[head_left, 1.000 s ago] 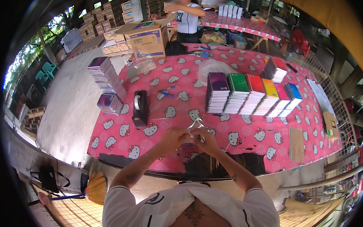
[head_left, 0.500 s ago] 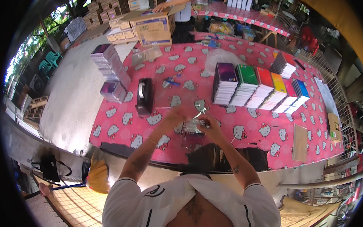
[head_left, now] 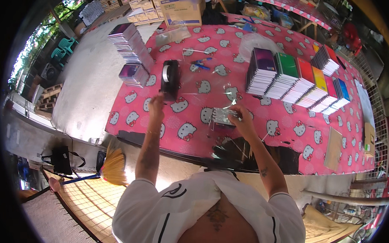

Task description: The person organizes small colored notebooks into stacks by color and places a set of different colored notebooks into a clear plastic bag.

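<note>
While pinching shiny packet [head_left: 222,116] with right hand [head_left: 242,117], extends left hand [head_left: 156,106] apart, by black dispenser's [head_left: 171,81] near end, cannot tell left grip

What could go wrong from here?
1. Only the right hand is at the shiny packet; it might slip or come unwrapped.
2. The left hand, near the tape dispenser, might bump it askew.
3. The tall notebook stack by the table's left edge might topple if knocked.
</note>
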The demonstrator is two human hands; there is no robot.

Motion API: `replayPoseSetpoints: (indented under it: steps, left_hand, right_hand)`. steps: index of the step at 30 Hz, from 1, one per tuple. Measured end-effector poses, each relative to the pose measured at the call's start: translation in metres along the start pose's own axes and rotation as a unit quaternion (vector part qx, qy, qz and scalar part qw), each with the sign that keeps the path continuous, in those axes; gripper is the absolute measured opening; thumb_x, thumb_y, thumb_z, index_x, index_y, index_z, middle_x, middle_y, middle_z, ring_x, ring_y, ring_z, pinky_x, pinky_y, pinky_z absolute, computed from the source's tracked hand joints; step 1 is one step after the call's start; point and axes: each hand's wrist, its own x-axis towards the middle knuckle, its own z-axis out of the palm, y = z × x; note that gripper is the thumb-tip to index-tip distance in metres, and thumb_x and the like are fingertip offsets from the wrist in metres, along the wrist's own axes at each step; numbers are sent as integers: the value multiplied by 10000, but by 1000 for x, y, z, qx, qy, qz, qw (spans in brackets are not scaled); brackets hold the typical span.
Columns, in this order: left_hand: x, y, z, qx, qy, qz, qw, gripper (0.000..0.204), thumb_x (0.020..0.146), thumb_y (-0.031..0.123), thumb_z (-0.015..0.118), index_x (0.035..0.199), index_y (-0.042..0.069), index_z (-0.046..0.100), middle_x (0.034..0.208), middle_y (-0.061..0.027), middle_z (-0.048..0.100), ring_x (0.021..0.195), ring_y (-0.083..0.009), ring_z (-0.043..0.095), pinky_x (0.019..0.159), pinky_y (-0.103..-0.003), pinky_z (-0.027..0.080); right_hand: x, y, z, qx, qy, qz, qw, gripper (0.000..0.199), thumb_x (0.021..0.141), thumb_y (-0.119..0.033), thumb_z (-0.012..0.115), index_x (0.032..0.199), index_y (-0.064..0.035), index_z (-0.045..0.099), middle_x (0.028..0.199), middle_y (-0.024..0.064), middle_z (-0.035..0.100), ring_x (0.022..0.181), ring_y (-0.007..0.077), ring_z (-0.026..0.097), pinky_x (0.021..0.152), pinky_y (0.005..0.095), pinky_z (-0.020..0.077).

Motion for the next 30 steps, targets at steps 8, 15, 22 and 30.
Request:
replayPoseSetpoints:
  steps: [8,15,22,30]
  left_hand:
    - [-11,96,59,707,-67,197,676,205,874,299,667,923,116,746,869,-126,736,774,-328,715,702,-446,562]
    - [-75,134,253,553,-605,317,477,297,781,337,791,893,74,710,789,-90,693,720,-275,674,616,-398,498]
    - [-1,30,220,405,-637,-101,648,460,881,464,719,1106,66,672,961,-67,707,836,-190,667,651,-375,498]
    - [-132,-23,116,255,-344,214,878,754,776,325,865,1395,98,499,1366,-154,507,1254,-305,539,1049,-426,454]
  right_hand:
    - [1,4,1,27,-10,17,999,347,903,-48,684,1222,-44,547,1107,41,601,949,99,583,758,240,531]
    - [0,10,-5,-4,-1,-38,999,447,898,-51,693,1297,-58,493,1122,51,604,987,114,576,802,255,512]
    - [0,13,6,49,-12,-74,996,501,908,-109,706,1354,-81,479,1161,73,594,1000,134,581,850,290,481]
    - [-57,78,-5,-435,19,-75,897,721,792,-402,768,1404,-134,497,1426,167,479,1345,387,437,1088,578,324]
